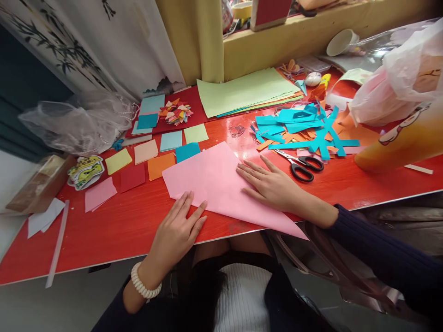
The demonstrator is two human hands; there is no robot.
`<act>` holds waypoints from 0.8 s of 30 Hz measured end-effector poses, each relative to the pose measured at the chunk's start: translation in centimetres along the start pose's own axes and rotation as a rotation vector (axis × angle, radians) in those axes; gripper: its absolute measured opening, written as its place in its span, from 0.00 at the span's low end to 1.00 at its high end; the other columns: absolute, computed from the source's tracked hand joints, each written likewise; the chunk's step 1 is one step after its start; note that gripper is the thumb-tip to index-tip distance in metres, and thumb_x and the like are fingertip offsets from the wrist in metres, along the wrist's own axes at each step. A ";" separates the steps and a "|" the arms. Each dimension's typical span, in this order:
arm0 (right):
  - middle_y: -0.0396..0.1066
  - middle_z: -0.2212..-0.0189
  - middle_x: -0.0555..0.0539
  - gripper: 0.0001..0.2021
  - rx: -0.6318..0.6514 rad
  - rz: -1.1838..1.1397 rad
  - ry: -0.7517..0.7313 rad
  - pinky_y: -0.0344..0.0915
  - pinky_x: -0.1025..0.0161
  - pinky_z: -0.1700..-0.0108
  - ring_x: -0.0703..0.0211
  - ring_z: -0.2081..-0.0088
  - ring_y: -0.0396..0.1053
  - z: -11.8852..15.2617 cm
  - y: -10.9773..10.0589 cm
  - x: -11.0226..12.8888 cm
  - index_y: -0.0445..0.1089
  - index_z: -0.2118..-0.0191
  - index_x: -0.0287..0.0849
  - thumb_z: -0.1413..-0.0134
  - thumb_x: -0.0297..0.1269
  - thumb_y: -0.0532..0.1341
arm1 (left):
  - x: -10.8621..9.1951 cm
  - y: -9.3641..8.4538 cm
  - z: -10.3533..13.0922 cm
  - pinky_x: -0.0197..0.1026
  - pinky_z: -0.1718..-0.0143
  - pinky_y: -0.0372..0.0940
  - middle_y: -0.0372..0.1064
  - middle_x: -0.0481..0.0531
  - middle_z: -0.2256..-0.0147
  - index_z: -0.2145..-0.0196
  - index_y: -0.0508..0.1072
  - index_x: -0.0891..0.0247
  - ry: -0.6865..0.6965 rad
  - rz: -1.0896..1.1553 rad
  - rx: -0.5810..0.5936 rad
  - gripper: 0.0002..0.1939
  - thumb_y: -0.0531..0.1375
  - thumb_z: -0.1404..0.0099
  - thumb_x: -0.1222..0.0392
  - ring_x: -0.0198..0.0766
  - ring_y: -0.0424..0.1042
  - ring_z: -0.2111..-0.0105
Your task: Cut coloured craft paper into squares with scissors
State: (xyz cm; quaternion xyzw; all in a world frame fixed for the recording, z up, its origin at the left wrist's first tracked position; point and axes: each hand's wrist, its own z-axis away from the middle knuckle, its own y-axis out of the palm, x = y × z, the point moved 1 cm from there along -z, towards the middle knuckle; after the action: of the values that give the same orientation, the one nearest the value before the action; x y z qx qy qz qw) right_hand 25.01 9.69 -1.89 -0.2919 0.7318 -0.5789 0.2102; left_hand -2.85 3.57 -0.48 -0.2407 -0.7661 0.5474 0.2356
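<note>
A large sheet of pink paper [207, 177], folded over, lies at the front of the red table, its pointed right corner sticking out past the edge. My left hand [178, 226] rests with fingers extended on the paper's near left edge. Flat on the right part of the sheet is my right hand [265, 182], fingers stretched out. Neither hand grips anything. Scissors with black handles [301, 165] lie just beyond my right hand. Small paper squares, among them an orange one [161, 166] and a blue one [187, 152], sit beyond the sheet's left side.
Blue paper scraps [304, 127] are heaped behind the scissors. A stack of large green sheets [245, 92] lies at the back, near a folded multicoloured paper piece [176, 112]. A yellow-orange cylinder [401, 133] and a plastic bag [404, 69] stand at right. A clear ruler-like strip [58, 244] overhangs the left edge.
</note>
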 end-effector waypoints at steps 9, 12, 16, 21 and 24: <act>0.53 0.36 0.44 0.30 0.017 -0.197 -0.437 0.43 0.48 0.33 0.50 0.35 0.49 -4.5 -0.5 5.9 0.48 0.33 0.39 0.34 0.48 0.47 | -0.2 0.0 0.6 0.54 0.40 0.59 0.56 0.67 0.39 0.47 0.71 0.65 -0.060 0.026 0.060 0.18 0.52 0.31 0.59 0.51 0.55 0.38; 0.46 0.34 0.37 0.37 0.093 -0.296 -0.438 0.44 0.49 0.33 0.50 0.33 0.45 -3.1 1.2 7.0 0.43 0.32 0.30 0.37 0.54 0.46 | -0.1 -0.4 0.5 0.56 0.39 0.56 0.56 0.68 0.39 0.49 0.72 0.66 -0.052 0.004 0.090 0.17 0.50 0.30 0.60 0.51 0.55 0.38; 0.45 0.34 0.40 0.36 0.145 -0.273 -0.383 0.41 0.47 0.32 0.52 0.33 0.45 1.6 1.3 5.3 0.42 0.32 0.33 0.37 0.51 0.50 | 0.1 -0.6 0.5 0.57 0.40 0.57 0.56 0.68 0.39 0.43 0.66 0.64 -0.022 -0.026 0.088 0.20 0.50 0.30 0.60 0.51 0.55 0.38; 0.48 0.34 0.45 0.26 0.066 -0.108 -0.322 0.46 0.51 0.32 0.55 0.33 0.45 7.4 0.2 3.3 0.47 0.33 0.36 0.36 0.27 0.49 | 0.2 -0.5 0.7 0.57 0.41 0.57 0.56 0.67 0.39 0.42 0.65 0.64 -0.016 -0.039 0.072 0.21 0.50 0.30 0.60 0.51 0.55 0.38; 0.52 0.36 0.43 0.25 -0.028 -0.033 -0.308 0.50 0.51 0.34 0.53 0.34 0.47 9.9 0.5 2.8 0.51 0.35 0.33 0.37 0.24 0.50 | 0.3 -0.3 0.8 0.57 0.40 0.57 0.55 0.67 0.39 0.41 0.64 0.64 -0.004 -0.051 0.072 0.22 0.50 0.30 0.60 0.51 0.55 0.38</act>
State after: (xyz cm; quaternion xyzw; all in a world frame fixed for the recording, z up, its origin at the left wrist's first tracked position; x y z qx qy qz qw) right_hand 29.23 0.73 -4.65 -0.3921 0.6941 -0.5202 0.3064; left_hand -3.62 3.08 -0.43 -0.2113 -0.7524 0.5688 0.2563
